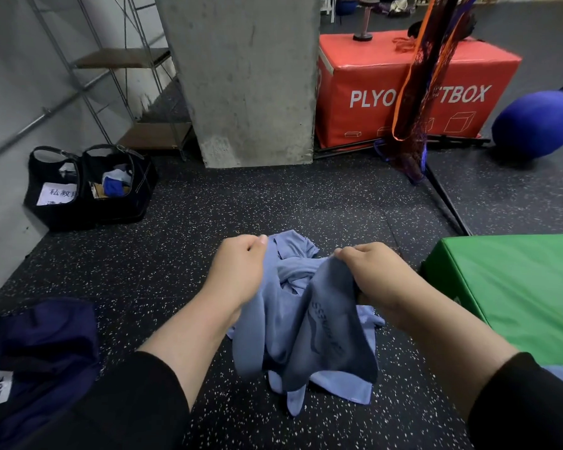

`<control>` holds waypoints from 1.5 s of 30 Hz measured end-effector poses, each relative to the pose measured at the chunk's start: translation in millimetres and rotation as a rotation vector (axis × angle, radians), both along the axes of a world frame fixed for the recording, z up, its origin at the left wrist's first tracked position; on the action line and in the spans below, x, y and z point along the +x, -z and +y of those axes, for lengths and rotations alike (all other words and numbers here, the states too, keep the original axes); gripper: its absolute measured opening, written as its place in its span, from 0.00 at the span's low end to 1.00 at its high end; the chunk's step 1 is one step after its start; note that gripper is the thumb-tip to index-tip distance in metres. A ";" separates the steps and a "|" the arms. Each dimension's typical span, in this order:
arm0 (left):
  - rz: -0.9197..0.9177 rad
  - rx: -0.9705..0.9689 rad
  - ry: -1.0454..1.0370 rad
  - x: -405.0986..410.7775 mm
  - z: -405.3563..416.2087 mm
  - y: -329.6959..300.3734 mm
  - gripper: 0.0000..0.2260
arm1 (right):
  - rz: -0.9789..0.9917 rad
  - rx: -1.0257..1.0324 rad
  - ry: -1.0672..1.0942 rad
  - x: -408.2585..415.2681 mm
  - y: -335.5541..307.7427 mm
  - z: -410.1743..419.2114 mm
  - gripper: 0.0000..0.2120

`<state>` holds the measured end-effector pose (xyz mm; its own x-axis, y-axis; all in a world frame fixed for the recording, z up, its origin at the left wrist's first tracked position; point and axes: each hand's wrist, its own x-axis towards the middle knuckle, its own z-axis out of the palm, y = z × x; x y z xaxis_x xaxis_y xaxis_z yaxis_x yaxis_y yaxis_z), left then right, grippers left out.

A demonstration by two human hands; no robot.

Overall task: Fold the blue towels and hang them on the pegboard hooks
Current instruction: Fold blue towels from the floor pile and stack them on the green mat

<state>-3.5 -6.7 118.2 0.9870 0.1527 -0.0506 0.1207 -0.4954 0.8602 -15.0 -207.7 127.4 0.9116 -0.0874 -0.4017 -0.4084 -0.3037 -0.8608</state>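
Thin matt cloth towel (306,319); speckled rubbery floor (273,203); rough concrete pillar (251,76).

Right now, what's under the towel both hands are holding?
More blue cloth lies bunched on the speckled floor beneath the held towel. The towel covers most of it, so I can't count pieces.

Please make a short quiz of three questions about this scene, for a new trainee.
1. True or false: both hands grip the blue towel.
2. What lies right of the right hand? A) green mat B) black bags C) navy bag
3. What colour is the plyo box behind the concrete pillar?

Key: 1 true: the left hand grips it too. 2 A, the green mat. 3 red.
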 end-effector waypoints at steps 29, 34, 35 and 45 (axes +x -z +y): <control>-0.330 0.232 0.399 -21.4 -43.9 9.9 0.10 | -0.040 0.500 -0.082 -8.6 8.6 15.9 0.16; -0.244 0.064 0.433 -24.9 -45.3 -1.2 0.10 | -0.193 0.128 -0.070 2.1 8.2 -2.4 0.09; -0.278 0.044 0.344 -23.0 -42.0 -2.8 0.11 | -0.230 -0.015 -0.112 3.0 6.9 -4.6 0.09; 0.026 0.145 0.629 -9.4 -16.9 13.9 0.23 | -0.355 -0.396 -0.501 -7.4 -12.1 -4.7 0.17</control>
